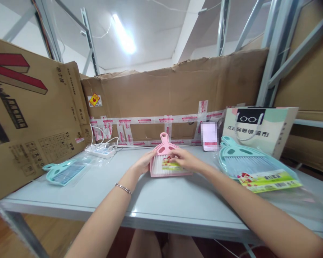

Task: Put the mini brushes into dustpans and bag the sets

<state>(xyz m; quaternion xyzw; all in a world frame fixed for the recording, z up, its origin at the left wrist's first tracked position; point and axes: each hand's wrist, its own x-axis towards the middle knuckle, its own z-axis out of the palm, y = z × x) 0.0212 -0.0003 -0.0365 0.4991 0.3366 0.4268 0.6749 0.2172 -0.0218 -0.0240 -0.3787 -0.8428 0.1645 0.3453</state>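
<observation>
A pink brush-and-dustpan set (165,157) with white bristles and a green label lies on the grey table (161,204), its handle pointing away from me. My left hand (144,163) grips its left edge, fingers curled round the side. My right hand (184,159) rests on the green label, fingers bent and pinching at the set's right part. A thin bracelet circles my left wrist.
A teal brush (63,172) in clear plastic lies at the left. A teal dustpan set (247,163) with a green label lies at the right. A white power strip (102,152), a phone (209,137), a paper bag (261,129) and cardboard walls (164,104) stand behind.
</observation>
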